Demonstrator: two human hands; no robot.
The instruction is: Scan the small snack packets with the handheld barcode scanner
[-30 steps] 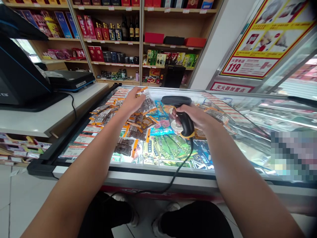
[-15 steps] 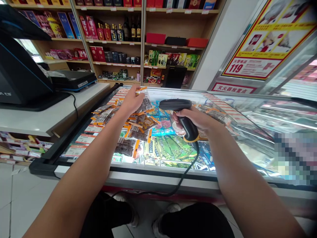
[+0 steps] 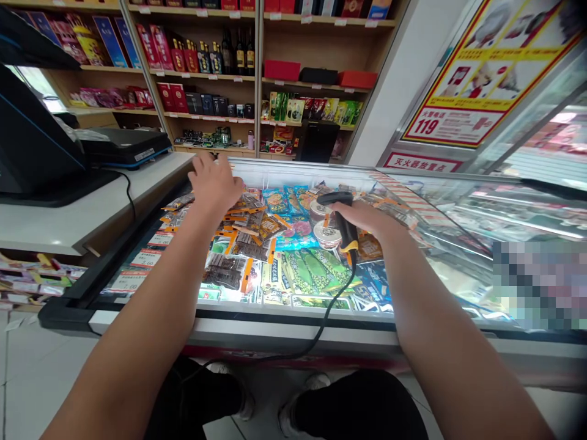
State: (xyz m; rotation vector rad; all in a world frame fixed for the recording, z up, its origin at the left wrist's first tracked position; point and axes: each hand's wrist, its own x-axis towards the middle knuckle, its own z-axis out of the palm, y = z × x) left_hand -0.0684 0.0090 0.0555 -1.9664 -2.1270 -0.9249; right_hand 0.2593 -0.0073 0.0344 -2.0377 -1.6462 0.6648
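Note:
My left hand is held with spread fingers above the far left side of the glass-topped freezer, and I see nothing in it. Below and right of it lies a loose pile of small snack packets with orange edges. My right hand grips a black barcode scanner by its handle, over the right part of the goods. From the handle a black cable curves down over the freezer's front edge. Blue bags, green pea-pod packages and round tubs show beside the pile.
On the left, a white counter bears a black scale and a dark machine. Shelves with bottles and boxes stand behind the freezer. A yellow-and-red poster hangs at the upper right.
My left hand has let go of an orange-edged packet and moved left, its fingers now spread. The barcode scanner in my right hand has turned and dropped slightly.

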